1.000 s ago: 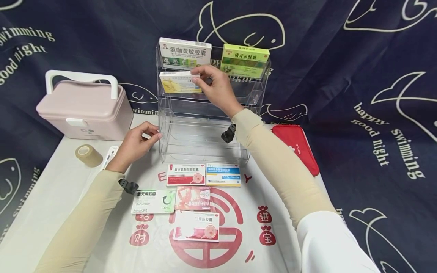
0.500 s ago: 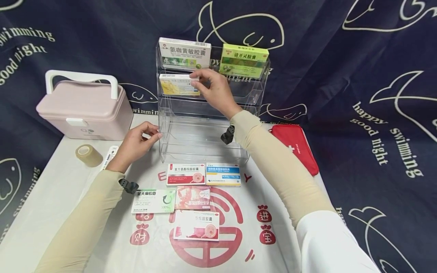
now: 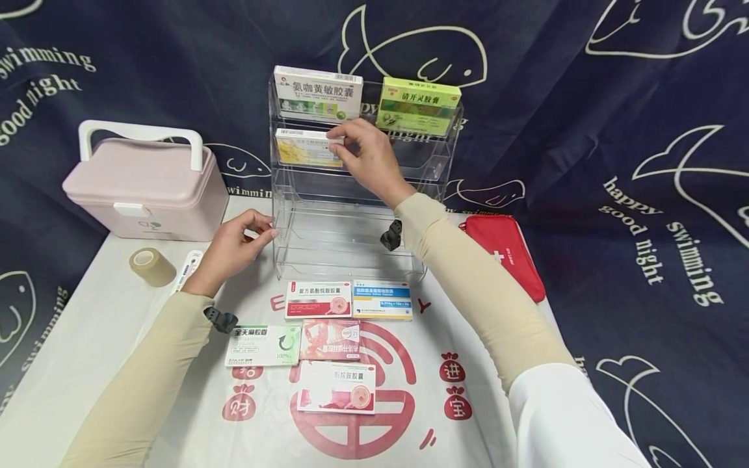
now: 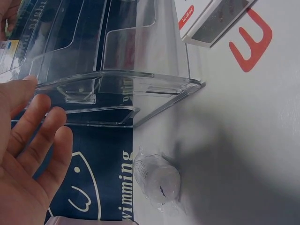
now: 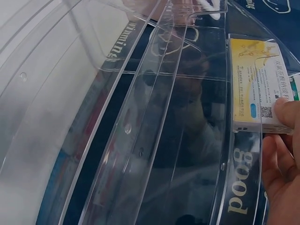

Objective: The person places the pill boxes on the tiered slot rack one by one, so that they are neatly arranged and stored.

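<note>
A clear acrylic tiered rack (image 3: 351,224) (image 4: 131,89) (image 5: 140,117) stands at the back of the table. Its top tier holds a white-green box (image 3: 318,94) and a green box (image 3: 418,107). On the second tier stands a yellow box (image 3: 304,148) (image 5: 253,89). My right hand (image 3: 338,142) pinches that box's right end, with fingers (image 5: 281,159) against its edge. My left hand (image 3: 251,234) (image 4: 28,140) is open with straight fingers at the rack's left wall. The lower tiers are bare.
Several medicine boxes lie in front of the rack, among them red-white (image 3: 318,299) (image 4: 206,21), blue-white (image 3: 382,299) and green-white (image 3: 263,344). A pink carry case (image 3: 143,185) and a tape roll (image 3: 151,266) sit at the left. A red pouch (image 3: 509,253) lies at the right.
The yellow box has sunk slightly lower into the second tier, my right hand still on its end. My left hand has stayed at the rack's side.
</note>
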Demonstrator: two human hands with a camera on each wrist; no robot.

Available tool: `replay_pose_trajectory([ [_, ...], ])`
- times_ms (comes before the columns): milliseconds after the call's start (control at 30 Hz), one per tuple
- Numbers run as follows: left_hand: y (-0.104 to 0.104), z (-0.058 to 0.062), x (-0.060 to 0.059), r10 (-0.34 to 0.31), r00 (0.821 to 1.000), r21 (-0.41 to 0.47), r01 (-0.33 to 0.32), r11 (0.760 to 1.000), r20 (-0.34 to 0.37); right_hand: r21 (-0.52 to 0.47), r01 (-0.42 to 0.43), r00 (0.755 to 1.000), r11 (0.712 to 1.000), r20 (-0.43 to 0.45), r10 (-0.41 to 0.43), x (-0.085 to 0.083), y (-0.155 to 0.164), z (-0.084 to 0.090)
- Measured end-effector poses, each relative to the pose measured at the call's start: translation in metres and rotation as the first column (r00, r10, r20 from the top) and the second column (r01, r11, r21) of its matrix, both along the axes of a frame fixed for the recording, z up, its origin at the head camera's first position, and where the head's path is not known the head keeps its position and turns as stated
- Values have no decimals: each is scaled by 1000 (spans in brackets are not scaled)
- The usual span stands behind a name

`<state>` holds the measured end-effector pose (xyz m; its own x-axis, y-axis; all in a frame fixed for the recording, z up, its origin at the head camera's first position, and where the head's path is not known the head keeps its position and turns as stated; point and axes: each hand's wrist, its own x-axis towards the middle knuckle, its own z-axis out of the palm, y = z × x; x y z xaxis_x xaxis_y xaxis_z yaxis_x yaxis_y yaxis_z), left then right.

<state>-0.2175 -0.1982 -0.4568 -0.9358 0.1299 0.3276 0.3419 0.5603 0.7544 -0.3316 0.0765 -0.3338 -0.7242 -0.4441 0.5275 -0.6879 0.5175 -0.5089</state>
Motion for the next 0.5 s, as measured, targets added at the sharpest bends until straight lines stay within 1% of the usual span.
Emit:
replay_pose_trajectory([
  [100, 0, 0, 0, -1, 1000, 0, 1, 1000, 0, 1, -3, 1000, 1000, -3, 3, 1, 0, 0],
  [300, 0, 1, 0, 0, 1000, -3, 0, 1000, 6, -7, -22, 999, 1000, -36, 22, 2, 2, 0],
  [400, 0, 2, 0, -1, 1000, -7, 1, 1000, 5, 0, 1, 999, 1000, -54, -1, 5, 4, 0],
  [500, 0, 2, 1, -3, 1000, -10, 3, 1000, 2, -28, 28, 997, 999, -77, -30, 10, 8, 0],
])
